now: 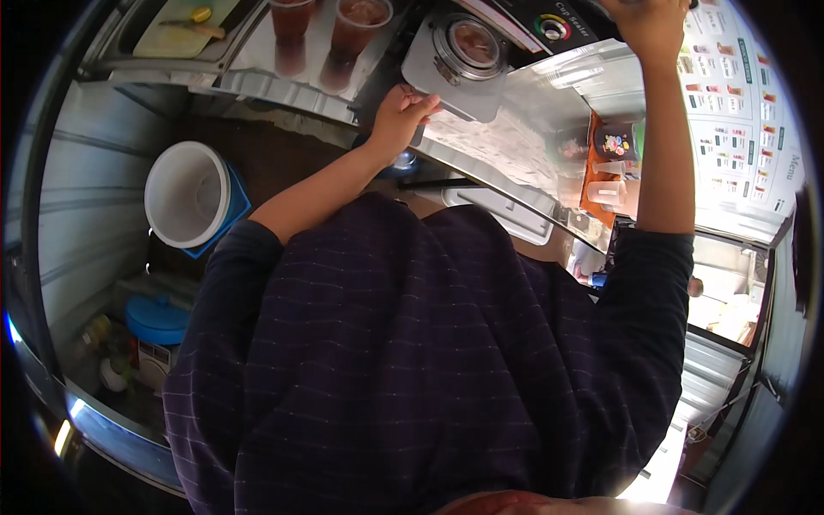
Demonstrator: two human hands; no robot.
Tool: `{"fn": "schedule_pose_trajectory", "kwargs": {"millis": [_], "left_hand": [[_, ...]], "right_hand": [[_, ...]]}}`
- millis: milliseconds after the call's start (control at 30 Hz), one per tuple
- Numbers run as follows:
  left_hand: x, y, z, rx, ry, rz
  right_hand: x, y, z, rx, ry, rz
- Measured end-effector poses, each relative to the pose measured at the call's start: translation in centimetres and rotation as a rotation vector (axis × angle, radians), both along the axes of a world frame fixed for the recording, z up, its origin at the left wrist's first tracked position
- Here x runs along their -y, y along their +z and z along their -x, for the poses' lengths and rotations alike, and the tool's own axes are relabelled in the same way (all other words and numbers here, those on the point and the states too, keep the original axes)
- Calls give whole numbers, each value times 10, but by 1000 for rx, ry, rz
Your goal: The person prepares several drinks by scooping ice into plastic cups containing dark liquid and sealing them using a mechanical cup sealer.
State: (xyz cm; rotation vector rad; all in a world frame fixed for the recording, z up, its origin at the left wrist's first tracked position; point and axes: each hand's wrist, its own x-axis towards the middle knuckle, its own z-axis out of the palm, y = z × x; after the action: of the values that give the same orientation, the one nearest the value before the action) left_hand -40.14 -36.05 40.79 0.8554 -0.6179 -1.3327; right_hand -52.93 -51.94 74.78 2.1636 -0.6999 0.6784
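A cup sealer (pixel 553 31) with a dial stands at the top, its metal sliding tray (pixel 450 96) pulled out towards me. In the tray's round holder (pixel 444 55) sits a cup of reddish-brown iced drink (pixel 475 42). My left hand (pixel 402 119) is at the tray's near left corner, fingers curled; whether it grips the edge is unclear. My right hand (pixel 653 29) reaches to the top edge of the view, closed around the sealer's dark handle, which is mostly hidden. Left of the sealer, two clear plastic cups of drink (pixel 291 22) (pixel 362 29) stand on the metal counter (pixel 257 58).
A cutting board (pixel 177 38) with a knife (pixel 193 28) and a cut lemon (pixel 201 14) lies at upper left. A white-lined blue bucket (pixel 187 193) stands below. Plastic cups (pixel 606 192) sit on an orange shelf (pixel 595 187) beside a menu board (pixel 734 116).
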Motion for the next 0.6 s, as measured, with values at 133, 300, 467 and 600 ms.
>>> {"fn": "schedule_pose_trajectory", "kwargs": {"millis": [133,300,467,600], "left_hand": [[-18,-3,7,-22,31,12],[-29,1,5,-32,50,8],[-20,-5,-12,227,-59,-114],[-13,29,-49,705,615,-37]], "right_hand": [[-4,-23,-10,87,41,156],[21,-48,1,79,64,422],[33,-61,9,102,64,463],[-21,-78,-16,196,3,550]]}}
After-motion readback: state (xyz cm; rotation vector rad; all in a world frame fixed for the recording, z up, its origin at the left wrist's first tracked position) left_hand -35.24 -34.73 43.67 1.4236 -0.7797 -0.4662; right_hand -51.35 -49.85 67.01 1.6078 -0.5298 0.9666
